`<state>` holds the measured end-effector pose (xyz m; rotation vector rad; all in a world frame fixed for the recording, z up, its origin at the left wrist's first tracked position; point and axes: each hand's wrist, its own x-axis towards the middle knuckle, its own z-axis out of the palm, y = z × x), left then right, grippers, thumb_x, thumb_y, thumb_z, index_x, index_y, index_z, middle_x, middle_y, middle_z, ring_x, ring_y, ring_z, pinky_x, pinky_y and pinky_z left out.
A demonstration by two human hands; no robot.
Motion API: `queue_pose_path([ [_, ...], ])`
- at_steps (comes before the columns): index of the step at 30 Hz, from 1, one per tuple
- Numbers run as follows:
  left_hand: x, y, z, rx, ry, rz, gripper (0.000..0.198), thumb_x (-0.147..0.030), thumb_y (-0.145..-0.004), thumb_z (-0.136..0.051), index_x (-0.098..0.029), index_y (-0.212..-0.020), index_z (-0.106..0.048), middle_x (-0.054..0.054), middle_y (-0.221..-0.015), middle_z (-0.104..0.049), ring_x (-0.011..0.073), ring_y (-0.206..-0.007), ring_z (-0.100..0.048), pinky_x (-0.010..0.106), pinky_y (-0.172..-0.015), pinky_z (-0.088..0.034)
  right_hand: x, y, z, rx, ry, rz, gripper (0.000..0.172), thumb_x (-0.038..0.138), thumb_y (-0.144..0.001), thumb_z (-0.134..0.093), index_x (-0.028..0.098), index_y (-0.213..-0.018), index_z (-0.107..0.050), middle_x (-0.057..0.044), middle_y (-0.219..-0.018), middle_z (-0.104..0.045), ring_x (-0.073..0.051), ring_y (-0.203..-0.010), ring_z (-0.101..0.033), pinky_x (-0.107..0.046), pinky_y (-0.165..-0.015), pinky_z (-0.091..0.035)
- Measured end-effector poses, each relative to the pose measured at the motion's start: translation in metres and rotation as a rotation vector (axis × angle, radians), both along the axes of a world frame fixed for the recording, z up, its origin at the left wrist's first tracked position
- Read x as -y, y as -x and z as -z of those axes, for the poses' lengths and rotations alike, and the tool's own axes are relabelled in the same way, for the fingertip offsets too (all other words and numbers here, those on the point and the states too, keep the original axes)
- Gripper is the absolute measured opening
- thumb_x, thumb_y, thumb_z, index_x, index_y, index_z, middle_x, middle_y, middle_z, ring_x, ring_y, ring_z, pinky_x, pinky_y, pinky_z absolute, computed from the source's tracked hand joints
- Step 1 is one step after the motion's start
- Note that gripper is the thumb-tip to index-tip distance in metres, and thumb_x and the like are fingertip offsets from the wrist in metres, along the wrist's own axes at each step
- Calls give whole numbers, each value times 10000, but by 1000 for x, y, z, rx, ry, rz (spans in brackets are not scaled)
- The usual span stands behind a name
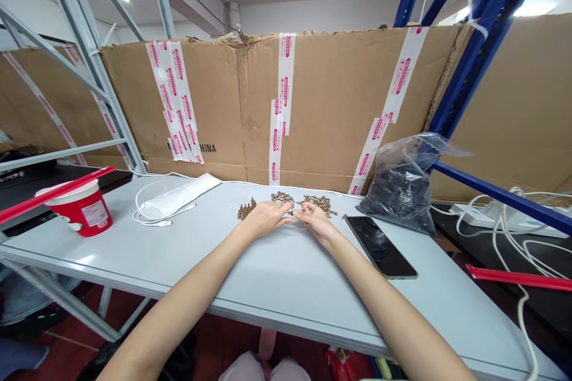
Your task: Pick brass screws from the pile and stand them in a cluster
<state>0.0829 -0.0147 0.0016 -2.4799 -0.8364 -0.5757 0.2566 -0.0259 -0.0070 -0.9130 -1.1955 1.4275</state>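
My left hand [267, 218] and my right hand [316, 221] meet over the middle of the table, fingertips pinched close together. Between them shows a tiny brass-coloured metal part [291, 212], too small to make out its shape. Just left of my left hand, a cluster of small brass-coloured parts [246, 208] stands with pointed tops upward. Behind the hands lies a small pile of like pieces [282, 196]. A larger loose pile [320, 203] spreads behind my right hand, partly covered by its fingers.
A phone [381, 246] lies right of my right arm, before a clear plastic bag of dark items [400, 184]. On the left are a red paper cup [89, 212], a white cable [149, 223] and a white sleeve [185, 196]. Taped cardboard [330, 113] walls the table's back.
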Motion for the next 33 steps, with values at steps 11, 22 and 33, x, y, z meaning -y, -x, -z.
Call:
queue_pose_path([
  [11, -2, -1, 1, 72, -14, 24, 323, -335, -934, -252, -159, -802, -489, 19, -710, -542, 116, -653, -538, 221, -574, -373, -8, -2, 6, 7, -7, 47, 578, 405, -373, -807, 217, -670, -348, 55, -547, -544, -103, -523, -463, -234, -529, -275],
  [22, 0, 0, 1, 65, 42, 31, 268, -280, -924, -300, -159, -797, -503, 22, -751, -540, 120, -714, -538, 213, -600, -394, -9, 0, 10, 27, 5, 64, 567, 433, -373, -802, 210, -657, -364, 29, -605, -596, -80, -482, -407, -229, -502, -236],
  [33, -5, 1, 4, 324, 292, 187, 214, -226, -898, -372, -142, -872, -568, 46, -810, -613, 125, -769, -574, 232, -695, -437, -8, -1, 9, 24, -11, 62, 533, 426, -428, -788, 205, -661, -363, 93, -474, -443, -51, -441, -305, -218, -483, -174],
])
